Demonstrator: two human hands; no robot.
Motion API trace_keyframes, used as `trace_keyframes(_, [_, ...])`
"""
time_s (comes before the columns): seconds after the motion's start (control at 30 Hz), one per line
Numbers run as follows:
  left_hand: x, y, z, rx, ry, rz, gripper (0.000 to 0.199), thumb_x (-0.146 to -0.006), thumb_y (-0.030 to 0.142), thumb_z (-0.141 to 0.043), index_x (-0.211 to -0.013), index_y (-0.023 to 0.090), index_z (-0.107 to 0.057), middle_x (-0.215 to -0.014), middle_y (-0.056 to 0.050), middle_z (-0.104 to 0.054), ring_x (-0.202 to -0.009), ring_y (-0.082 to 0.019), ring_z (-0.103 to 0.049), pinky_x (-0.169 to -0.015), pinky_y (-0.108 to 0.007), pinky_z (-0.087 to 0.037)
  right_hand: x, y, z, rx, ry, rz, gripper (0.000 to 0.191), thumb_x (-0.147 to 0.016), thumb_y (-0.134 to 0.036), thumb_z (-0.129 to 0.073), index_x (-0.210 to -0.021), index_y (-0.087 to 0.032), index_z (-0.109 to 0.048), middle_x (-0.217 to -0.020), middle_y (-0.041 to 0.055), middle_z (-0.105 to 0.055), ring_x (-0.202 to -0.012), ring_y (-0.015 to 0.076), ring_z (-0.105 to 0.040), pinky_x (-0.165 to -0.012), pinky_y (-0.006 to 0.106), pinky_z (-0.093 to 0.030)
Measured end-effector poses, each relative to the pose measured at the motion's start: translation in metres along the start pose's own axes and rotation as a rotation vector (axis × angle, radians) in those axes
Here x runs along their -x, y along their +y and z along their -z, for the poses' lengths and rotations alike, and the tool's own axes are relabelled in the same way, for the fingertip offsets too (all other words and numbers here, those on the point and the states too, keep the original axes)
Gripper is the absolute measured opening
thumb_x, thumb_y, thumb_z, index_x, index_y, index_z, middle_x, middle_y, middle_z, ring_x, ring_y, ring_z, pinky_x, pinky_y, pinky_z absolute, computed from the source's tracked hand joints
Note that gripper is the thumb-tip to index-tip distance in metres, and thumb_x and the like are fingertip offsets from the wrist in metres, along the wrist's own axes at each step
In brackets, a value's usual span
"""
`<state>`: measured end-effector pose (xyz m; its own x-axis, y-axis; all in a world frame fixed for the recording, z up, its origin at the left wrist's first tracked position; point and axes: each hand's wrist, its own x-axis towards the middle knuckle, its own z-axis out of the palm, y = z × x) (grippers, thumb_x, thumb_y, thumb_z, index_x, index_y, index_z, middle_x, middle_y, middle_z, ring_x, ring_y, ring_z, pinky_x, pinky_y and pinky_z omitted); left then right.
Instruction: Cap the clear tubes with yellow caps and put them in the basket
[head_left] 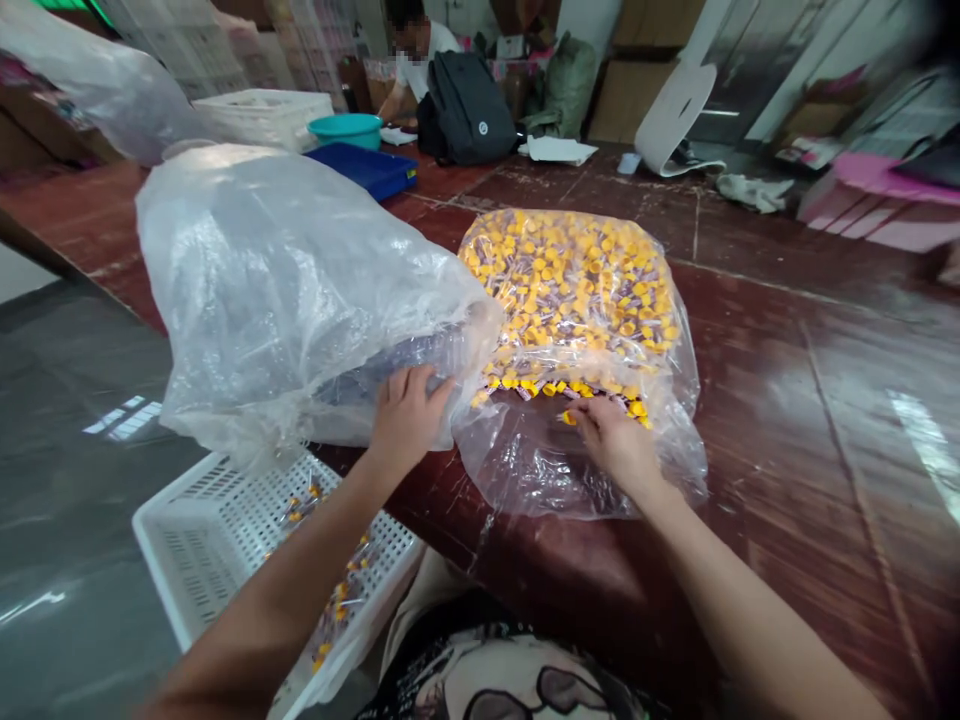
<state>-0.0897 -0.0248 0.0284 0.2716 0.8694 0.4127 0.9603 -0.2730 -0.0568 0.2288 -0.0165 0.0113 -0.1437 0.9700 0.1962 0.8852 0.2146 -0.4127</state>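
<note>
At the mouth of a large translucent plastic bag, my left hand rests against the film, thumb apart from the slightly bent fingers. Nothing shows in its grasp. My right hand is closed in a pinch on a small yellow-capped piece, over the open front of a clear plastic bag. Inside that bag lies a dense heap of small yellow-capped pieces with purplish and clear stems. The large bag's contents cannot be made out.
A white perforated basket holding some yellow-capped pieces stands below my left forearm. Farther back on the dark red table are a blue tray, a teal basin and a dark backpack. A person sits behind.
</note>
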Motion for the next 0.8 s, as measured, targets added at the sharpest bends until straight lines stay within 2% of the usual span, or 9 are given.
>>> trace_keyframes(0.07, [-0.027,-0.002,-0.007,0.007,-0.093,-0.027,0.024,-0.091,0.025,-0.058,-0.111,0.029,-0.070,-0.124,-0.011,-0.060,-0.119,-0.033,-0.048,-0.098,-0.048,-0.039,0.005,-0.009,0.007,-0.320,0.017,0.020,0.023,-0.098,-0.038,-0.049,-0.101,-0.022,-0.066,-0.099,0.0049,-0.071,-0.087,0.0194,-0.067,-0.077,0.031,-0.050])
trace_keyframes(0.13, [-0.032,0.004,-0.007,0.047,-0.071,-0.061,0.019,-0.091,0.027,-0.059,-0.107,0.026,-0.070,-0.124,-0.011,-0.061,-0.121,-0.034,-0.047,-0.099,-0.050,-0.038,0.011,-0.020,0.014,-0.581,0.041,0.003,0.024,-0.097,-0.041,-0.051,-0.099,-0.021,-0.064,-0.094,0.0041,-0.070,-0.083,0.0177,-0.065,-0.077,0.030,-0.051])
trace_keyframes(0.23, [-0.012,0.029,0.008,0.179,0.037,-0.098,0.022,-0.094,0.027,-0.056,-0.114,0.022,-0.064,-0.123,-0.010,-0.064,-0.122,-0.030,-0.051,-0.102,-0.049,-0.037,0.018,-0.037,0.019,-0.836,0.032,-0.101,0.026,-0.096,-0.045,-0.054,-0.102,-0.021,-0.063,-0.074,-0.0009,-0.062,-0.058,0.0128,-0.055,-0.054,0.024,-0.046])
trace_keyframes(0.3, [0.004,0.053,0.019,0.311,0.042,-0.128,0.025,-0.096,0.027,-0.054,-0.120,0.021,-0.060,-0.118,-0.009,-0.067,-0.115,-0.026,-0.057,-0.100,-0.046,-0.041,0.020,-0.049,0.018,-0.917,-0.024,-0.133,0.027,-0.095,-0.046,-0.055,-0.103,-0.021,-0.063,-0.067,-0.0029,-0.058,-0.051,0.0116,-0.049,-0.047,0.023,-0.042])
trace_keyframes(0.4, [0.019,0.083,0.025,0.546,-0.033,-0.078,0.031,-0.098,0.030,-0.051,-0.127,0.021,-0.053,-0.116,-0.009,-0.064,-0.107,-0.022,-0.061,-0.094,-0.039,-0.049,0.021,-0.062,0.013,-0.873,-0.057,-0.076,0.024,-0.095,-0.042,-0.055,-0.101,-0.021,-0.066,-0.081,0.0014,-0.067,-0.068,0.0148,-0.062,-0.062,0.027,-0.053])
trace_keyframes(0.47, [0.022,0.092,0.022,0.691,-0.094,-0.004,0.030,-0.100,0.030,-0.048,-0.128,0.022,-0.050,-0.115,-0.009,-0.061,-0.108,-0.020,-0.061,-0.092,-0.035,-0.052,0.025,-0.066,0.011,-0.761,-0.025,-0.011,0.022,-0.097,-0.037,-0.053,-0.102,-0.022,-0.068,-0.095,0.0039,-0.072,-0.086,0.0179,-0.067,-0.080,0.032,-0.057])
trace_keyframes(0.53, [0.024,0.095,0.018,0.768,-0.133,0.039,0.027,-0.100,0.029,-0.045,-0.127,0.023,-0.049,-0.114,-0.008,-0.059,-0.108,-0.020,-0.061,-0.092,-0.034,-0.053,0.033,-0.069,0.009,-0.629,-0.004,0.066,0.025,-0.098,-0.030,-0.049,-0.113,-0.023,-0.068,-0.111,0.0057,-0.072,-0.101,0.0195,-0.068,-0.093,0.036,-0.056])
trace_keyframes(0.67, [0.028,0.093,0.017,0.741,-0.144,0.070,0.025,-0.100,0.030,-0.044,-0.124,0.022,-0.050,-0.111,-0.008,-0.059,-0.104,-0.021,-0.062,-0.089,-0.036,-0.055,0.050,-0.074,0.007,-0.426,-0.041,0.194,0.051,-0.094,-0.011,-0.040,-0.143,-0.020,-0.051,-0.140,0.0085,-0.059,-0.127,0.0196,-0.058,-0.105,0.038,-0.052])
trace_keyframes(0.8, [0.033,0.096,0.024,0.662,-0.127,0.108,0.025,-0.100,0.029,-0.042,-0.122,0.020,-0.050,-0.107,-0.008,-0.059,-0.098,-0.021,-0.063,-0.083,-0.035,-0.056,0.054,-0.085,0.000,-0.412,-0.059,0.219,0.061,-0.088,-0.006,-0.039,-0.148,-0.016,-0.045,-0.144,0.0089,-0.054,-0.131,0.0186,-0.053,-0.110,0.038,-0.048])
